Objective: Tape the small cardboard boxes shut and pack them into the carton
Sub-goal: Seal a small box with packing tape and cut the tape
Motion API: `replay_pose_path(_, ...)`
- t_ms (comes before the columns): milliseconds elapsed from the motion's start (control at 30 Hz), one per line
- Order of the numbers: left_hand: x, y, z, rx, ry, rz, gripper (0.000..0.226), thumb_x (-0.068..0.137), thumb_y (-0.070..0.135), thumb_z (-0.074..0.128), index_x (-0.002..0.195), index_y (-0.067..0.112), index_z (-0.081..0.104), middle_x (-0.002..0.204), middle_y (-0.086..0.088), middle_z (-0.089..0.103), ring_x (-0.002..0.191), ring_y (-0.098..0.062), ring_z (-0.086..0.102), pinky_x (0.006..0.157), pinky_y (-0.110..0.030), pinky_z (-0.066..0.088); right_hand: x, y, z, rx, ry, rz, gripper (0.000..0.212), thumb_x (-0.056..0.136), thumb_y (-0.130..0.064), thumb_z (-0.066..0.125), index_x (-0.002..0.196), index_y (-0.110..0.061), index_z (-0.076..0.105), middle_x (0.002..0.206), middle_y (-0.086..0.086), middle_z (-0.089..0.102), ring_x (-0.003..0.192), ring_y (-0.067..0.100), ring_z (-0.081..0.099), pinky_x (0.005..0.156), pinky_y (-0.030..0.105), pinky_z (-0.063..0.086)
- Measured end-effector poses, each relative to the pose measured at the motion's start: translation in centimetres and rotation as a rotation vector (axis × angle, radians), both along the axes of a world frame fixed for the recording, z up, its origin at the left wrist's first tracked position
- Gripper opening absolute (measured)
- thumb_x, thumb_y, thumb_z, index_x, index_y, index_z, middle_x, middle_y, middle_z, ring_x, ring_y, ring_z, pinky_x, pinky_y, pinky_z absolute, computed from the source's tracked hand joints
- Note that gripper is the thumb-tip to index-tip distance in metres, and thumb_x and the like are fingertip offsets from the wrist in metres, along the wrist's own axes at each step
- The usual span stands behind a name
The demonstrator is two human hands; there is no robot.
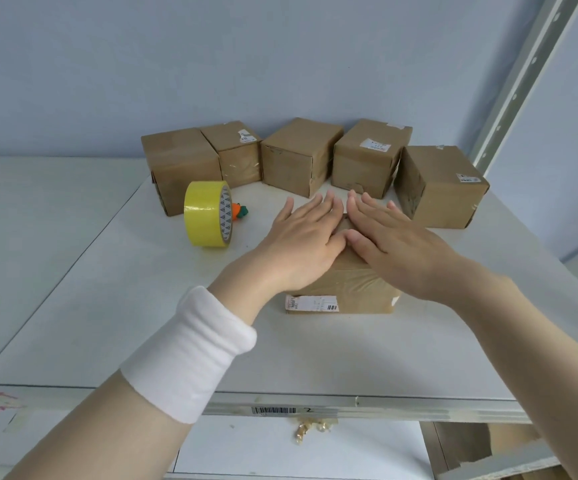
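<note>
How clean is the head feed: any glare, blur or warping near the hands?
Head view: soft, even light, faint shadows under the left hand and right hand on the box; no glare, mild sheen on the yellow tape roll; wide-angle warping slants the shelf upright; its label is unreadable.

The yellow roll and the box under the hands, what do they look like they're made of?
Roll: adhesive tape, probably plastic or cloth. The yellow face is smooth with a slight sheen, and it is wound on a pale core printed with triangles, likely card.
Box: brown cardboard, matte. Shinier bands across its front look like clear tape, and a white paper label is stuck low on the front.
</note>
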State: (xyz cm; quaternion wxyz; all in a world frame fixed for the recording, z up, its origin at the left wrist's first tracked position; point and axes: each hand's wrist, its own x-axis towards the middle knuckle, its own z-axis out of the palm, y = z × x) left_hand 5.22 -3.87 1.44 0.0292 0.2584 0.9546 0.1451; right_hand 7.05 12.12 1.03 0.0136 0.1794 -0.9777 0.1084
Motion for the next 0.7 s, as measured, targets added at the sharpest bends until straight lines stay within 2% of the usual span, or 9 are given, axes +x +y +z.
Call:
replay_pose_path(67, 0.1, -1.1, 0.0, 0.248, -0.060, -0.072, 0.055, 0.101, 0.032, 0.033, 0.150, 0.018, 0.013, 0.159, 0.001, -0.003, 0.144, -0.005, -0.009, 0.116, -0.031, -0.012, 0.2, 0.6, 0.2, -0.197, -0.039, 0.045, 0.070, 0.091, -0.051, 0.024, 0.150, -0.018, 0.003, 0.158, -0.008, -0.006, 0.142, 0.000, -0.012, 0.114, 0.019, -0.008)
replay_pose_path(133, 0.6, -3.0, -0.4, 0.553, -0.142, -0.120, 0.068, 0.091, 0.038, 0.055, 0.148, 0.031, 0.017, 0.159, 0.009, -0.002, 0.143, 0.002, -0.009, 0.118, -0.027, -0.003, 0.9, 2.0, 0.1, -0.554, -0.070, 0.076, 0.082, 0.082, -0.053, 0.040, 0.149, -0.026, 0.004, 0.156, -0.014, -0.011, 0.139, -0.005, -0.017, 0.114, 0.019, -0.005)
replay_pose_path(233, 1.2, -5.5, -1.7, 0.666, -0.161, -0.126, 0.082, 0.077, 0.046, 0.069, 0.139, 0.052, 0.017, 0.157, 0.016, 0.005, 0.140, 0.011, 0.003, 0.116, -0.019, 0.013, 1.9, 4.1, -1.4, -0.757, -0.151, 0.173, 0.081, 0.084, -0.036, 0.063, 0.147, -0.034, 0.013, 0.155, -0.023, -0.005, 0.139, -0.008, -0.012, 0.117, 0.022, 0.004)
replay_pose_path(333, 1.2, -5.5, -2.3, 0.707, -0.126, -0.101, 0.061, 0.077, 0.044, 0.060, 0.132, 0.049, 0.034, 0.150, 0.018, 0.029, 0.134, 0.013, 0.025, 0.107, -0.009, 0.028, 1.8, 4.5, -2.2, -0.819, -0.139, 0.144, 0.065, 0.079, -0.027, 0.063, 0.139, -0.027, 0.039, 0.150, -0.019, 0.031, 0.140, 0.001, 0.024, 0.107, 0.019, 0.034)
replay_pose_path(400, 1.1, -4.9, -1.7, 0.803, -0.113, 0.013, 0.044, 0.083, 0.051, 0.050, 0.126, 0.046, 0.045, 0.129, 0.020, 0.051, 0.118, 0.014, 0.043, 0.097, -0.007, 0.034, 1.4, 3.8, -1.2, -0.984, -0.108, 0.010, 0.048, 0.080, -0.033, 0.063, 0.126, -0.028, 0.051, 0.127, -0.018, 0.057, 0.117, -0.001, 0.053, 0.087, 0.017, 0.047)
replay_pose_path(467, 0.5, -4.3, -1.8, 0.825, -0.159, 0.203, 0.042, 0.092, 0.053, 0.037, 0.124, 0.034, 0.054, 0.108, 0.016, 0.057, 0.105, 0.002, 0.051, 0.093, -0.017, 0.037, 0.7, 2.7, -0.7, -1.019, -0.126, -0.166, 0.028, 0.089, -0.042, 0.057, 0.114, -0.029, 0.056, 0.102, -0.018, 0.063, 0.096, 0.000, 0.061, 0.074, 0.014, 0.046)
replay_pose_path(567, -0.2, -3.1, -3.2, 0.725, -0.319, 0.374, 0.060, 0.095, 0.060, 0.021, 0.128, 0.023, 0.054, 0.124, 0.006, 0.059, 0.121, -0.014, 0.049, 0.108, -0.037, 0.033, 0.5, 1.9, -1.9, -1.096, -0.361, -0.319, 0.033, 0.093, -0.051, 0.041, 0.098, -0.026, 0.062, 0.099, -0.010, 0.063, 0.105, 0.013, 0.057, 0.094, 0.026, 0.043)
replay_pose_path(633, -0.1, -2.8, -3.6, 0.942, -0.425, 0.474, 0.062, 0.094, 0.061, 0.017, 0.135, 0.024, 0.047, 0.139, 0.002, 0.050, 0.131, -0.017, 0.042, 0.114, -0.040, 0.027, 0.5, 1.3, -2.4, -1.241, -0.463, -0.373, 0.053, 0.094, -0.058, 0.030, 0.116, -0.020, 0.060, 0.124, -0.005, 0.060, 0.125, 0.014, 0.048, 0.112, 0.033, 0.030)
replay_pose_path(700, 0.4, -3.0, -3.7, 1.195, -0.478, 0.525, 0.069, 0.090, 0.067, 0.019, 0.145, 0.028, 0.032, 0.149, 0.008, 0.035, 0.139, -0.014, 0.031, 0.117, -0.039, 0.019, 0.8, 1.6, -2.5, -1.333, -0.487, -0.348, 0.068, 0.093, -0.061, 0.015, 0.142, -0.020, 0.037, 0.146, -0.010, 0.039, 0.139, 0.012, 0.029, 0.116, 0.033, 0.018)
